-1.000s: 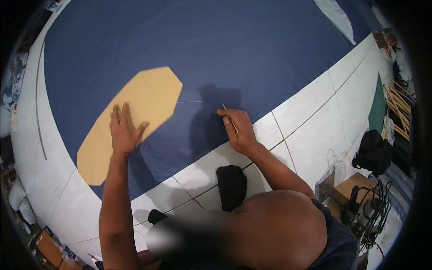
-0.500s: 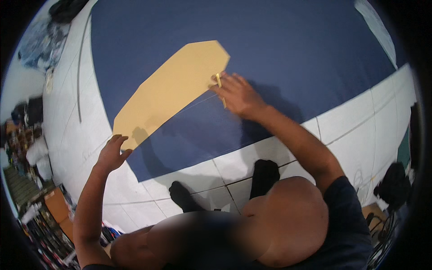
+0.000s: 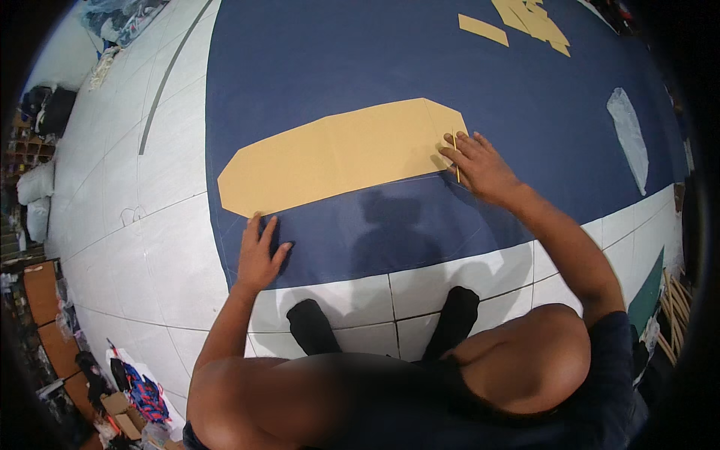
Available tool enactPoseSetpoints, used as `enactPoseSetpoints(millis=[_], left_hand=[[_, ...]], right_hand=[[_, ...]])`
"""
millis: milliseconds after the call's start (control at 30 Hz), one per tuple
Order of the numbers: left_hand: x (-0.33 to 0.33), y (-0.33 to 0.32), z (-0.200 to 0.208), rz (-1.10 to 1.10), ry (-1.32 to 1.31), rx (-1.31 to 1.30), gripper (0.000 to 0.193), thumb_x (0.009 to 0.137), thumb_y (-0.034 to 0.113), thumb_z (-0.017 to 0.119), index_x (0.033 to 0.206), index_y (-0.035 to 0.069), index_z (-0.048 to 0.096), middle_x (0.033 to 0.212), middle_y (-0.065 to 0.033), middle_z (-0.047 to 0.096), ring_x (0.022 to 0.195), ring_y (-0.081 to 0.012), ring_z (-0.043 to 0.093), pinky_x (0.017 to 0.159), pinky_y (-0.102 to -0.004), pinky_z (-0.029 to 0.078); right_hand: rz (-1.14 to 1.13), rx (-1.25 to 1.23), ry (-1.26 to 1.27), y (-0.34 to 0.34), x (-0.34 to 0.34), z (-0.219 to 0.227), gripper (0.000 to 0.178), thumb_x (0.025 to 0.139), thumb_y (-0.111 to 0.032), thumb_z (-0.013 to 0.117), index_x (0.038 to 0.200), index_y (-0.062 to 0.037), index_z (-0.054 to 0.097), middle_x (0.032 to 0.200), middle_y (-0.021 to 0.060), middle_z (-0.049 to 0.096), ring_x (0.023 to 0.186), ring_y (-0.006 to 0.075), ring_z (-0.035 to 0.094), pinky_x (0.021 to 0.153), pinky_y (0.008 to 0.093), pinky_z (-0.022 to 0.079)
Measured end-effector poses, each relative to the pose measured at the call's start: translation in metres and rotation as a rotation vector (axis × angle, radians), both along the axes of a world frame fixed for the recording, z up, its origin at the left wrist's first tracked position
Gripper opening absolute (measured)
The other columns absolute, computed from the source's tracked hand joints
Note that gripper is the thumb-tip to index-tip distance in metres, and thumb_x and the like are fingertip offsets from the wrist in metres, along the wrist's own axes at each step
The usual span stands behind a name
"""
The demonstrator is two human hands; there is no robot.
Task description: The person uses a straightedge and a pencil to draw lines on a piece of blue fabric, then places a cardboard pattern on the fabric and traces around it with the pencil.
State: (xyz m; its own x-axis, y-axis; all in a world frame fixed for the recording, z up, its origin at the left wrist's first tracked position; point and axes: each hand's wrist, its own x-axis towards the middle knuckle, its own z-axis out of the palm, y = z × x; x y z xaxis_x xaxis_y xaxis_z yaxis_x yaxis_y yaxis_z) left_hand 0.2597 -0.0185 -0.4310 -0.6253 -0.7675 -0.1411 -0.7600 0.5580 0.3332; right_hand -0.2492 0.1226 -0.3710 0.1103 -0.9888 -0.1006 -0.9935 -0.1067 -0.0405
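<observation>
The long tan cardboard panel with angled corners (image 3: pixel 337 156) lies flat on the dark blue sheet (image 3: pixel 337 52). At its seven o'clock edge the left hand (image 3: pixel 259 255) is spread open, fingertip contact hard to confirm; at three o'clock the right hand (image 3: pixel 484 171) grips a slim yellow pencil (image 3: pixel 457 171), with smaller tan card pieces (image 3: pixel 529 19) toward two o'clock.

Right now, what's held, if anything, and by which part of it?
The right hand holds the pencil; exactly where along its length cannot be told. The left hand grips nothing, its fingertips at the card's near edge.
</observation>
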Motion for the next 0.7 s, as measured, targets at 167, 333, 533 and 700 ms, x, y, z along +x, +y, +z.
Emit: enactPoseSetpoints(millis=[167,333,533,700], left_hand=[[-0.03,-0.013,-0.019,-0.026,0.065,-0.152,0.07,0.095,0.043,0.068,0.151,0.007,0.047,0.159,-0.0289,0.034,0.149,-0.0477,0.03,0.122,-0.0587,0.024],[-0.044,-0.012,-0.039,0.065,0.178,-0.131,0.065,0.094,0.041,0.07,0.146,0.005,0.052,0.158,-0.0281,0.036,0.148,-0.0473,0.033,0.121,-0.0589,0.026],[-0.037,-0.026,-0.052,0.096,0.338,-0.209,0.054,0.094,0.038,0.069,0.137,0.006,0.06,0.155,-0.0243,0.042,0.146,-0.0425,0.038,0.12,-0.0567,0.029],[0.029,-0.108,-0.049,0.361,0.515,-0.302,0.031,0.093,0.025,0.07,0.117,0.005,0.07,0.131,-0.0206,0.063,0.125,-0.0401,0.056,0.106,-0.0517,0.042]], right_hand=[[0.193,0.107,-0.122,-0.033,0.05,0.084,0.039,0.099,-0.023,0.064,0.134,-0.0085,0.057,0.134,0.0191,0.058,0.125,0.0364,0.058,0.103,0.0493,0.049],[0.149,0.147,-0.301,-0.06,0.154,0.017,0.038,0.1,-0.026,0.061,0.133,-0.007,0.058,0.135,0.0199,0.059,0.129,0.0382,0.055,0.105,0.0503,0.045],[-0.178,-0.083,-0.255,-0.069,0.233,-0.081,0.046,0.101,-0.03,0.061,0.142,-0.0094,0.055,0.15,0.0165,0.052,0.143,0.0387,0.044,0.119,0.0556,0.031],[-0.159,-0.145,-0.204,-0.076,0.238,-0.09,0.044,0.102,-0.03,0.06,0.141,-0.0106,0.057,0.152,0.0163,0.05,0.144,0.0404,0.042,0.119,0.0592,0.028]])
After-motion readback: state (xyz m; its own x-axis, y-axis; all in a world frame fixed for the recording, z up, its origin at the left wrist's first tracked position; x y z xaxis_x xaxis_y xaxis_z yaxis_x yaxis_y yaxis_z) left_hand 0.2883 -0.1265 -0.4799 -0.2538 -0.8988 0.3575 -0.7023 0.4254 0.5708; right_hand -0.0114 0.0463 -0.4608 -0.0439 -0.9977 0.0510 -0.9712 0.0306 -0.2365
